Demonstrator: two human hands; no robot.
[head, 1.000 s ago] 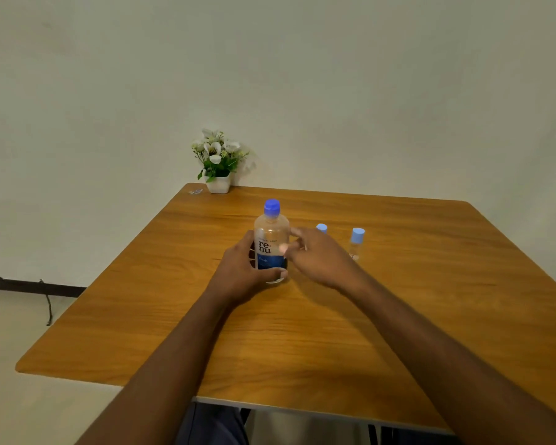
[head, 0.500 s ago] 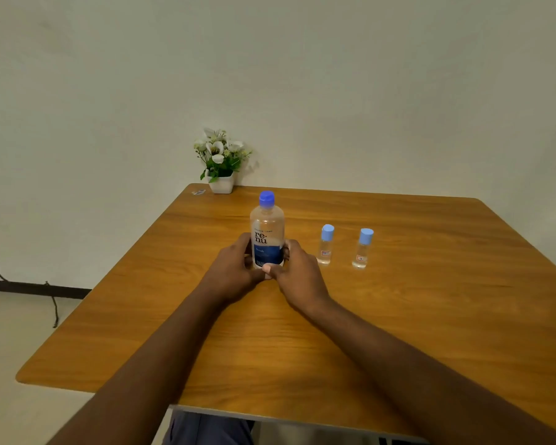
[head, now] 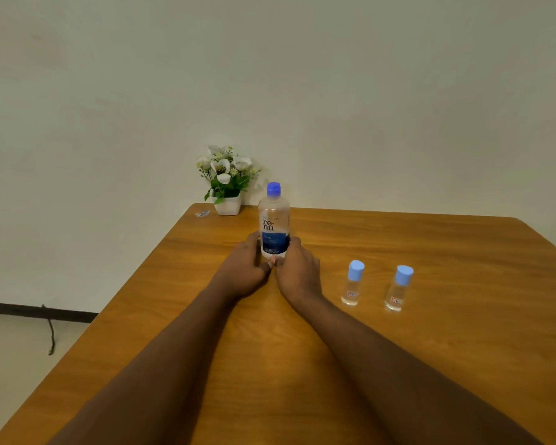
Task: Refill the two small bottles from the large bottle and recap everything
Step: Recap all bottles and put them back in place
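Observation:
The large clear bottle [head: 274, 220] with a blue cap and a blue label stands upright on the wooden table [head: 430, 364], toward its far left. My left hand [head: 243, 273] wraps its lower left side and my right hand [head: 297, 271] its lower right side, thumbs meeting in front. Both hands hide the bottle's base. Two small clear bottles with light blue caps stand capped to the right, apart from my hands: the nearer one [head: 352, 285] and the right one [head: 398, 292].
A small white pot of white flowers [head: 227, 181] sits at the table's far left corner, with a small wrapper-like scrap [head: 203, 214] beside it. A plain wall rises behind the table. A dark cable [head: 50, 335] hangs near the floor at left.
My right hand has come off the small bottles and closed on the large bottle beside my left hand. The view has tilted, so the bottles now sit farther right in the frame.

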